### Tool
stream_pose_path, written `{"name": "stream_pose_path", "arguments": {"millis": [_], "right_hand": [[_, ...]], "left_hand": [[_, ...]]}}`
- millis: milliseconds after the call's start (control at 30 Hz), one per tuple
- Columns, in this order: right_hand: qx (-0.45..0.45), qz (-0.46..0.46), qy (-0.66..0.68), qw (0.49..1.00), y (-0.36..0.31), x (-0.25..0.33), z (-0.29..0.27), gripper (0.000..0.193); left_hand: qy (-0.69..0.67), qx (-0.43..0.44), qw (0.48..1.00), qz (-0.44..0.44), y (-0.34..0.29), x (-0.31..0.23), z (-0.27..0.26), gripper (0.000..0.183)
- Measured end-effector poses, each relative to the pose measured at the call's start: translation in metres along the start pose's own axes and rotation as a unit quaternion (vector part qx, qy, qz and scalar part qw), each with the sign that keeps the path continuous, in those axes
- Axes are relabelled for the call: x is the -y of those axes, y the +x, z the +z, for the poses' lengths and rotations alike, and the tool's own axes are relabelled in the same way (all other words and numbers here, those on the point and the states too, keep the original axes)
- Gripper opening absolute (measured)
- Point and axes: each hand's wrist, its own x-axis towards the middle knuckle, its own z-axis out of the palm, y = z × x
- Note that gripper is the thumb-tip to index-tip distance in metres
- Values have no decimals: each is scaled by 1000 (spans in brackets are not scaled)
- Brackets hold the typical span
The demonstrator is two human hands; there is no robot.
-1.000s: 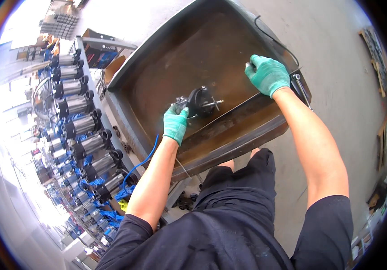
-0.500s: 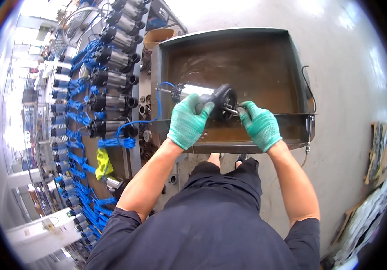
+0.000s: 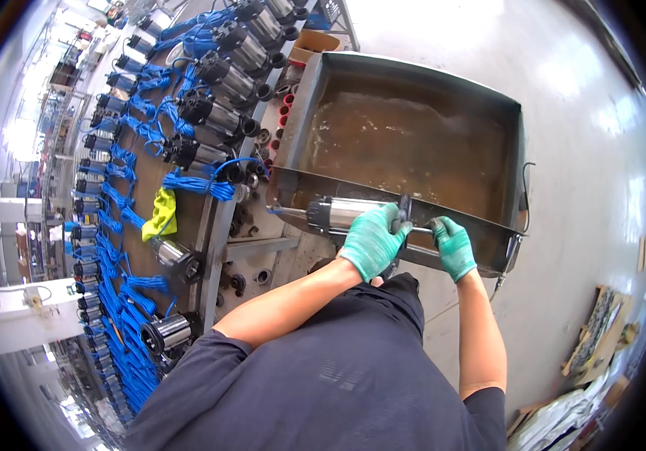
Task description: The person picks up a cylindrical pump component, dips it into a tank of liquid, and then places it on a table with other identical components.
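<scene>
Holding a pump point(image 3: 347, 210) two-handed over the near end of a water tank point(image 3: 520, 143), body lying roughly level. Pump sits on the person's side of the tank's divider point(image 3: 473, 216), over the narrow near section; can't tell if it touches the tank edge. Left hand point(image 3: 374, 239): gloved, fingers wrapped round the black end of the pump. Right hand point(image 3: 454, 248): gloved, fingers closed on the rod point(image 3: 421, 230) at that same end. Step in hand looks like handling the pump by body and rod, clear of the water in the main section. Next move probably calls for a firm left grip and the rod kept in line. Tabletop point(image 3: 194, 218) at left carries other pumps point(image 3: 221, 77), blue cord bundles point(image 3: 199, 184), a yellow cloth point(image 3: 160, 214).
</scene>
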Motion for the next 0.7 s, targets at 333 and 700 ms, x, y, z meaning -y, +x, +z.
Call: {"name": "stream_pose_path", "arguments": {"millis": [333,700], "right_hand": [[34,45,58,997,-13,-45,3,30],[132,-34,-94,986,-8,-60,-14,24]], "left_hand": [[-2,82,996,41,-1,8,20,22],[191,-103,976,-11,5,188,-100,39]]}}
